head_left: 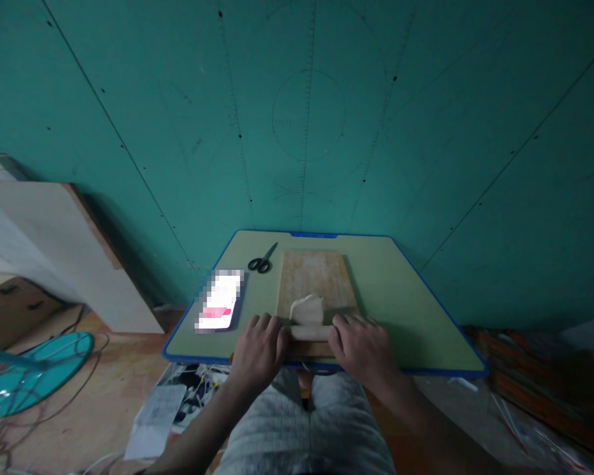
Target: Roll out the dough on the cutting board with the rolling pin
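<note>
A person's left hand [258,349] and right hand [363,346] were curled tightly around opposite ends of a pale rolling pin [309,332], which lay crosswise over the near part of a wooden board [311,270]. A flat, whitish piece of dough [307,309] rested on the board, right at the pin's far side. The board sat on a pale green, blue-edged worktop [410,303]. To its left lay dark scissors [261,265] and, nearer the person, a lit phone [222,297]. At far left stood a cardboard box [17,309], its contents hidden. Below the worktop's near edge, jumbled cables [208,381] lay beside a paper sheet [156,419]; whether a container held them could not be told.
</note>
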`<action>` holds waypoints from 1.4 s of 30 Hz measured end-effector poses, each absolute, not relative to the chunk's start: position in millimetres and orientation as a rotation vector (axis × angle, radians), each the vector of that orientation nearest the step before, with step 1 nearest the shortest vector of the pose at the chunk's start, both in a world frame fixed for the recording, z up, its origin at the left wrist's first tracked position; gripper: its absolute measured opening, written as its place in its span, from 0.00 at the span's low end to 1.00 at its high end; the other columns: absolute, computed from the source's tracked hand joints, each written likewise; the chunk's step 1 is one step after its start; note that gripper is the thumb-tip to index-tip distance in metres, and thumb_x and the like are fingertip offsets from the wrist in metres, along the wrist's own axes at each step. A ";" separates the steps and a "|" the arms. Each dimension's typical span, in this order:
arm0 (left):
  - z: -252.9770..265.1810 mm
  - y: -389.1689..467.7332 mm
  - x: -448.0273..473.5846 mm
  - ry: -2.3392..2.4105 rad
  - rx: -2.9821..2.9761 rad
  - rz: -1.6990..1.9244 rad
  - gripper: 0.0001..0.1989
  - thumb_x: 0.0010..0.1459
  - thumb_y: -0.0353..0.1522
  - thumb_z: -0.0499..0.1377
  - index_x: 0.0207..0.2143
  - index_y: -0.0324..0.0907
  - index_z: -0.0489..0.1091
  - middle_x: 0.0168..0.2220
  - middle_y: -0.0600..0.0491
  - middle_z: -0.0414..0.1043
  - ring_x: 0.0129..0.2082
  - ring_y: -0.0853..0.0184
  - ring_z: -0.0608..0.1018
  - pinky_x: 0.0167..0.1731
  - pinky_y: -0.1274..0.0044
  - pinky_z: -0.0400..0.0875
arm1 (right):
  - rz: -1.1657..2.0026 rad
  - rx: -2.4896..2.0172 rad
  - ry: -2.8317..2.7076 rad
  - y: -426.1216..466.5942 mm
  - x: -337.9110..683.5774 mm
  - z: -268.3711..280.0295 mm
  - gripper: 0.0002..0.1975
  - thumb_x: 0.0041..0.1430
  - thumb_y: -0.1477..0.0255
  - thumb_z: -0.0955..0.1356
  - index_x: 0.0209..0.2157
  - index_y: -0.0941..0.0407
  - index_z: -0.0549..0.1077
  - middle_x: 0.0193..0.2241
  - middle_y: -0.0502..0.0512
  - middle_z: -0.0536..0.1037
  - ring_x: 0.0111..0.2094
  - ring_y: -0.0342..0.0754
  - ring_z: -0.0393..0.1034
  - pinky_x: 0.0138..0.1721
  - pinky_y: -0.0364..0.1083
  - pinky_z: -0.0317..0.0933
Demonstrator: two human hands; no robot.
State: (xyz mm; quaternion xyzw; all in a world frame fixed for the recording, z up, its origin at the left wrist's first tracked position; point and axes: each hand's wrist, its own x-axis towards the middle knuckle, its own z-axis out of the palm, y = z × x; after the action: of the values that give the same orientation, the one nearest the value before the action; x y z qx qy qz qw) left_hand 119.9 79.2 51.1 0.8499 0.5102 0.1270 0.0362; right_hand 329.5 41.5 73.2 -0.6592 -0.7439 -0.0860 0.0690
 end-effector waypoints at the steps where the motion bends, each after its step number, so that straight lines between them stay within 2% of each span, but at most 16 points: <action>1: 51.0 78.6 118.7 1.540 2.604 0.406 0.17 0.67 0.35 0.41 0.36 0.42 0.68 0.36 0.47 0.71 0.38 0.61 0.71 0.41 0.70 0.64 | -0.230 -1.987 -2.257 42.3 330.3 73.8 0.15 0.65 0.68 0.57 0.32 0.55 0.73 0.29 0.56 0.78 0.31 0.48 0.71 0.31 0.46 0.48; 6: 64.1 90.5 117.1 1.657 2.435 0.353 0.18 0.66 0.37 0.42 0.32 0.43 0.69 0.33 0.49 0.75 0.35 0.65 0.75 0.34 0.76 0.63 | -0.108 -2.107 -2.243 58.5 329.3 90.6 0.17 0.65 0.64 0.58 0.30 0.53 0.74 0.28 0.55 0.79 0.28 0.47 0.72 0.29 0.45 0.48; 10: 83.4 107.8 110.5 1.886 2.322 0.222 0.23 0.65 0.40 0.41 0.31 0.43 0.72 0.31 0.49 0.77 0.31 0.64 0.77 0.28 0.76 0.60 | -0.085 -2.098 -2.203 77.9 325.3 109.6 0.18 0.66 0.62 0.58 0.31 0.52 0.74 0.30 0.54 0.80 0.29 0.47 0.73 0.30 0.45 0.49; 16: 97.6 135.0 87.9 2.072 2.343 0.161 0.26 0.65 0.41 0.40 0.32 0.42 0.76 0.32 0.45 0.78 0.32 0.58 0.78 0.30 0.74 0.61 | 0.009 -2.126 -2.113 106.0 317.2 114.1 0.16 0.65 0.64 0.58 0.32 0.52 0.74 0.32 0.54 0.80 0.30 0.46 0.72 0.28 0.44 0.48; 21: 99.3 147.7 88.9 1.963 2.397 0.169 0.23 0.64 0.38 0.42 0.32 0.42 0.75 0.31 0.46 0.77 0.32 0.60 0.77 0.30 0.75 0.61 | 0.100 -2.089 -2.035 108.7 322.0 104.7 0.13 0.62 0.66 0.59 0.30 0.53 0.73 0.29 0.52 0.79 0.27 0.44 0.69 0.26 0.44 0.44; 27: 98.0 145.4 127.4 1.664 2.478 0.496 0.14 0.63 0.33 0.47 0.34 0.41 0.71 0.34 0.48 0.75 0.32 0.65 0.75 0.30 0.76 0.61 | 0.255 -1.895 -1.835 89.6 368.5 100.5 0.14 0.61 0.65 0.58 0.23 0.53 0.64 0.20 0.48 0.69 0.24 0.43 0.64 0.26 0.41 0.48; 32: 96.4 125.1 183.5 1.380 2.668 0.529 0.13 0.64 0.35 0.48 0.37 0.40 0.71 0.38 0.46 0.74 0.40 0.62 0.74 0.40 0.73 0.65 | 0.311 -1.824 -1.690 65.8 397.3 90.0 0.15 0.60 0.60 0.58 0.23 0.52 0.59 0.18 0.46 0.65 0.22 0.43 0.60 0.25 0.41 0.51; 34: 96.4 115.9 204.8 1.273 2.697 0.526 0.15 0.65 0.37 0.47 0.39 0.41 0.71 0.38 0.47 0.74 0.39 0.61 0.75 0.39 0.71 0.67 | 0.304 -1.829 -1.635 58.2 405.3 83.6 0.16 0.60 0.58 0.58 0.23 0.52 0.60 0.18 0.46 0.65 0.23 0.44 0.61 0.26 0.41 0.53; 39: 97.2 105.2 236.7 1.218 2.716 0.409 0.29 0.65 0.48 0.41 0.37 0.38 0.74 0.37 0.43 0.75 0.38 0.57 0.77 0.37 0.68 0.69 | 0.284 -1.852 -1.549 47.3 425.7 76.6 0.18 0.57 0.54 0.59 0.23 0.52 0.62 0.19 0.47 0.66 0.23 0.46 0.63 0.25 0.43 0.56; 42: 96.1 104.8 242.4 1.221 2.723 0.411 0.31 0.64 0.49 0.41 0.35 0.38 0.76 0.37 0.42 0.76 0.37 0.57 0.78 0.37 0.67 0.69 | 0.284 -1.856 -1.548 45.6 433.5 80.4 0.19 0.56 0.53 0.59 0.22 0.52 0.63 0.18 0.47 0.65 0.22 0.46 0.61 0.24 0.43 0.55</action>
State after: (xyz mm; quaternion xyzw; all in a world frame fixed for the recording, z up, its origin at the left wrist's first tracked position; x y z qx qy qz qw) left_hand 242.4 104.8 96.1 0.9021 0.4045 0.1360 0.0645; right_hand 433.5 45.6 80.4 -0.7155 -0.5966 0.1093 0.3468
